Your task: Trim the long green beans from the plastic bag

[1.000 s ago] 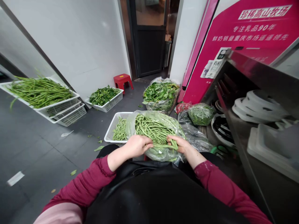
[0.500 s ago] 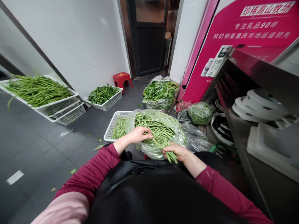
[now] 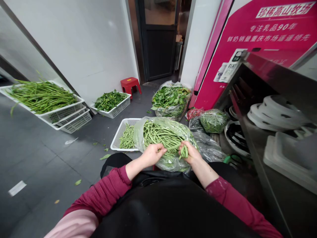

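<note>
A clear plastic bag full of long green beans lies open in front of my lap. Closed around a bunch of the beans is my right hand, at the bag's right side, with cut or snapped ends poking out toward me. My left hand is pinched over the near edge of the bag; its fingertips hide whatever is between them. Just left of the bag, partly covered by it, a white perforated basket holds short bean pieces.
Stacked white baskets with long green stems stand at left. A basket of leafy greens, a red stool and a big bag of leaves lie beyond. On the right are a smaller bag of greens and a metal shelf.
My right hand has moved slightly up and turned, bringing the bunch of beans upward. My left hand has shifted a little right and toward me.
</note>
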### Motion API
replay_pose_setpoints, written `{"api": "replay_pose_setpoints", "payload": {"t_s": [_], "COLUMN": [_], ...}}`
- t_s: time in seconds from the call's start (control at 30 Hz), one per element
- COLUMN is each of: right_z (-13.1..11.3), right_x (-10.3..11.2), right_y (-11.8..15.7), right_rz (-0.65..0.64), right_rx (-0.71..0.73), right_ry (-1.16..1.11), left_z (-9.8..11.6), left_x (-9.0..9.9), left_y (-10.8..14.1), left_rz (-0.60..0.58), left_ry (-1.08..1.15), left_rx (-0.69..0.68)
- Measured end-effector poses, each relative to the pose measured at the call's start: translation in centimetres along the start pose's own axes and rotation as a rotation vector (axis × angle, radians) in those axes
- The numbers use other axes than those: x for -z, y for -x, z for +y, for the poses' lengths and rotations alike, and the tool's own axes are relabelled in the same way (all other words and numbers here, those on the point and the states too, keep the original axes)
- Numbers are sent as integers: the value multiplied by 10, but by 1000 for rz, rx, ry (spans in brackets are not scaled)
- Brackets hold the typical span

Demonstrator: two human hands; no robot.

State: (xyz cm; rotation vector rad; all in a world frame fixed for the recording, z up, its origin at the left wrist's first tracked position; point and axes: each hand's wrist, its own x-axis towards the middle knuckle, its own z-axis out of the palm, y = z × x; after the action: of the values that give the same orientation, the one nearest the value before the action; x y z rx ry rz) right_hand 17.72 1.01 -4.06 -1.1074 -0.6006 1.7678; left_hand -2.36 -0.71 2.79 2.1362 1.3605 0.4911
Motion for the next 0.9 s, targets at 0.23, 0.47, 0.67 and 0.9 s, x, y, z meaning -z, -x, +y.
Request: {"api": "replay_pose_setpoints", "payload": {"t_s": [0.23, 0.47, 0.67, 0.9], "right_z": [-18, 5, -2, -35], "right_x": [5, -15, -42, -8], "right_y": [6, 14, 18, -2], "right_rz": [-84, -286, -74, 172], "right_rx": [-177, -250, 219, 246], "right_ry": [-78, 39, 282, 190], "left_z": [9, -4, 3, -28], "left_x": [3, -9, -38, -35], "left_y": [-4, -32, -38, -52], "left_rz": [-136, -55, -4, -75], "left_ry": [-22, -98, 703, 859], "left_rx": [-161, -161, 216, 159]}}
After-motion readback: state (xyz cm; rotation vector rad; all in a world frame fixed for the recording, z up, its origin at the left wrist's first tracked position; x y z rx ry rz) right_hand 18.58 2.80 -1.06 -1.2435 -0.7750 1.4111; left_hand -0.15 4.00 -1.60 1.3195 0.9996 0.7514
